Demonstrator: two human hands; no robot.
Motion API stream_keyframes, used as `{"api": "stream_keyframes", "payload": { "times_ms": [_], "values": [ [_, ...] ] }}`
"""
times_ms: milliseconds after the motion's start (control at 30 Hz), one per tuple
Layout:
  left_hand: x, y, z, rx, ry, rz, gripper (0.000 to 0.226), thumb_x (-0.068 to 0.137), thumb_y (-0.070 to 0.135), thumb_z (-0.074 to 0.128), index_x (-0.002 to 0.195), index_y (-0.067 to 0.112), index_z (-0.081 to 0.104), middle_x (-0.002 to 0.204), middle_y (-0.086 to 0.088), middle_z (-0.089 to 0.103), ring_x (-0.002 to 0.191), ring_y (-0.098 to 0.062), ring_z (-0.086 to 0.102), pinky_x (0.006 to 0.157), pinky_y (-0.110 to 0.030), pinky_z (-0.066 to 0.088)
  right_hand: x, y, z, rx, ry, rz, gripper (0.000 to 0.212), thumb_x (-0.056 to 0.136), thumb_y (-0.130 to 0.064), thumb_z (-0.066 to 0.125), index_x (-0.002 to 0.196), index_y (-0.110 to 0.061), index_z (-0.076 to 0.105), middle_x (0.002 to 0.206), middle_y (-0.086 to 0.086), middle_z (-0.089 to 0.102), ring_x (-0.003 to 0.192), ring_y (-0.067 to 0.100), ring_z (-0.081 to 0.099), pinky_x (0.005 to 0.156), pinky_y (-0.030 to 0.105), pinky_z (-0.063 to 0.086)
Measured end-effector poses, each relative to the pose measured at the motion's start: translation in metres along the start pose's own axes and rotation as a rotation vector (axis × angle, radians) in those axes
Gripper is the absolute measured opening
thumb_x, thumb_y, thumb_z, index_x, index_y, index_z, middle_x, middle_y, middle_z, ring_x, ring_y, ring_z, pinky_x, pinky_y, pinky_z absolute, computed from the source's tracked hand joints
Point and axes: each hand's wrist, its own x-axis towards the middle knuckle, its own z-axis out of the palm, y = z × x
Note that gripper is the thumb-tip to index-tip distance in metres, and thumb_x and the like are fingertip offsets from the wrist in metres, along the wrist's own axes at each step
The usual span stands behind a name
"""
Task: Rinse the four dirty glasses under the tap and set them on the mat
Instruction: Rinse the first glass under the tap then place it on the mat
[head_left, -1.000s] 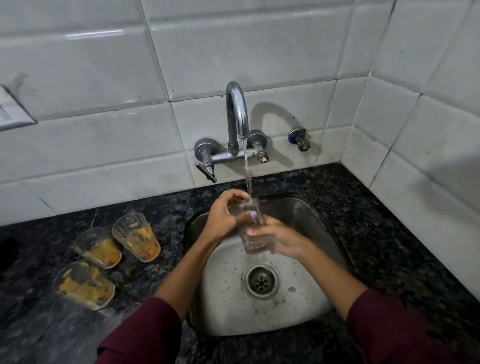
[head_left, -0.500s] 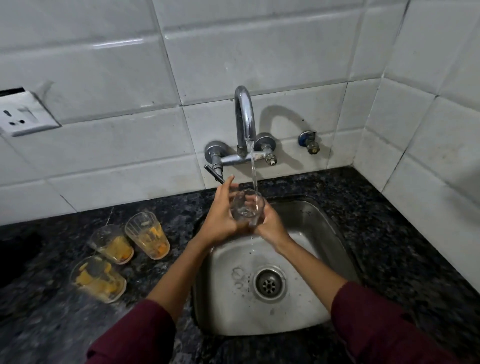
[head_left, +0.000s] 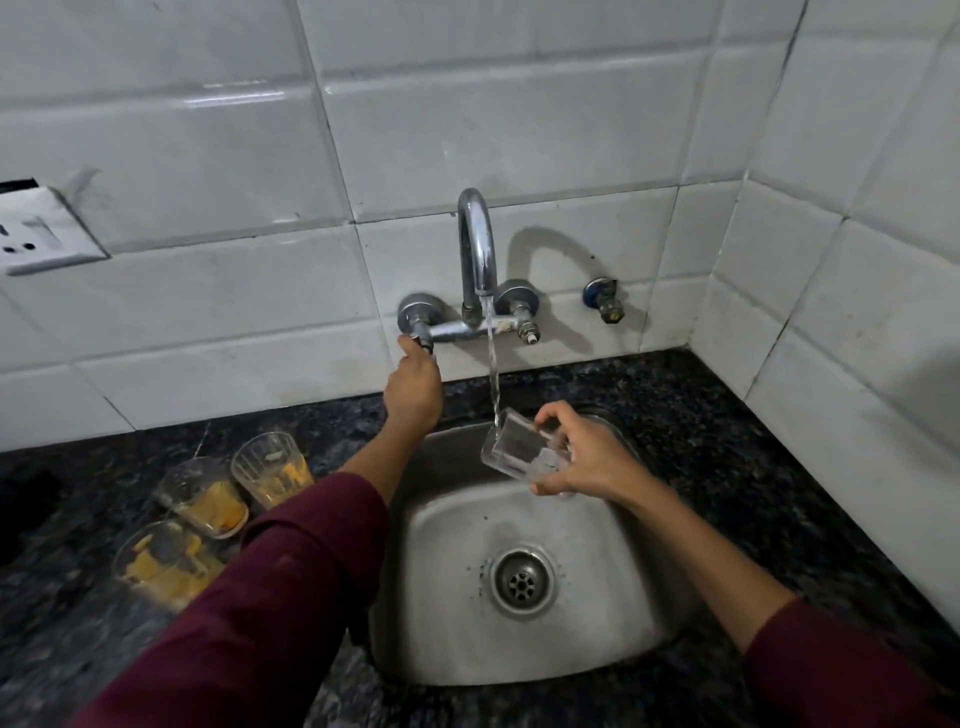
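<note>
Three dirty glasses (head_left: 223, 509) stand left of the left forearm, untouched. The left hand (head_left: 414, 387) is closed on the tap handle (head_left: 422, 340), up and away from them. Right of it, the right hand (head_left: 587, 457) grips the rinsed glass (head_left: 522, 449) (tilted, mouth toward the stream) over the sink (head_left: 597, 639). No mat shows.

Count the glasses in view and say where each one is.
4. One clear glass tilted in the right hand over the sink; three dirty glasses on the counter, left.
</note>
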Motion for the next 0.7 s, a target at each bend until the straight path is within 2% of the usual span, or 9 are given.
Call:
{"api": "stream_keyframes", "payload": {
  "times_ms": [67,200,300,400,467,567,633,700],
  "values": [
    [-0.001,-0.002,-0.001,0.080,-0.008,0.063,0.038,0.101,0.020,0.032,0.131,-0.002,0.024,0.109,-0.028,0.061,0.094,-0.047,0.059,0.068,-0.044,0.036,-0.003,0.001,-0.004,-0.122,-0.025,0.006,0.070,0.055,-0.036,0.083,0.111,-0.035,0.040,0.095,-0.001,0.056,0.084,0.015,0.055,0.068,0.032,0.049],
    [-0.017,-0.001,-0.012,0.076,-0.046,0.058,0.034,0.100,0.024,0.034,0.126,0.002,0.031,0.109,-0.027,0.062,0.093,-0.045,0.059,0.069,-0.043,0.038,-0.009,-0.003,-0.009,-0.317,-0.086,-0.019,0.066,0.057,-0.042,0.079,0.112,-0.039,0.042,0.098,-0.003,0.047,0.094,0.018,0.049,0.079,0.039,0.049],
    [-0.041,-0.005,-0.016,0.077,-0.212,0.015,0.029,0.096,0.018,0.036,0.116,-0.001,0.043,0.116,-0.027,0.058,0.103,-0.044,0.055,0.080,-0.044,0.041,-0.010,-0.010,-0.013,-0.413,-0.127,-0.061,0.062,0.060,-0.043,0.078,0.113,-0.038,0.047,0.097,-0.003,0.043,0.094,0.018,0.046,0.078,0.034,0.044],
    [-0.062,-0.010,-0.021,-0.016,-0.352,0.083,0.028,0.094,0.016,0.039,0.107,0.000,0.057,0.119,-0.025,0.061,0.104,-0.039,0.058,0.088,-0.040,0.045,-0.006,-0.019,-0.017,-0.500,-0.157,-0.108,0.063,0.061,-0.045,0.078,0.116,-0.037,0.048,0.096,-0.003,0.041,0.089,0.015,0.041,0.075,0.032,0.040],
    [-0.074,-0.007,-0.028,-0.034,-0.465,0.171,0.032,0.090,0.010,0.047,0.119,0.003,0.060,0.128,-0.018,0.060,0.114,-0.031,0.057,0.097,-0.033,0.043,-0.005,-0.025,-0.019,-0.512,-0.172,-0.110,0.064,0.059,-0.046,0.079,0.115,-0.037,0.047,0.095,-0.003,0.042,0.089,0.015,0.042,0.078,0.035,0.045],
    [-0.093,-0.004,-0.032,0.057,-0.661,0.371,0.062,0.080,0.011,0.067,0.138,0.006,0.045,0.139,-0.012,0.052,0.125,-0.024,0.050,0.102,-0.027,0.037,-0.004,-0.035,-0.018,-0.506,-0.180,-0.120,0.068,0.053,-0.048,0.080,0.108,-0.035,0.042,0.096,-0.004,0.048,0.092,0.019,0.050,0.077,0.040,0.048],
    [-0.101,-0.011,-0.024,0.021,-0.711,0.425,0.080,0.071,0.022,0.079,0.140,0.010,0.041,0.135,-0.007,0.054,0.119,-0.020,0.053,0.099,-0.027,0.041,-0.005,-0.045,-0.015,-0.462,-0.160,-0.147,0.070,0.052,-0.045,0.082,0.108,-0.030,0.042,0.099,-0.002,0.053,0.093,0.019,0.052,0.072,0.033,0.043],
    [-0.108,-0.019,-0.016,-0.060,-0.678,0.415,0.077,0.066,0.032,0.084,0.131,0.013,0.047,0.115,0.002,0.060,0.102,-0.014,0.056,0.082,-0.021,0.044,-0.008,-0.055,-0.012,-0.382,-0.128,-0.163,0.075,0.053,-0.041,0.084,0.113,-0.026,0.043,0.106,-0.001,0.056,0.095,0.017,0.053,0.071,0.028,0.038]
  ]
}}
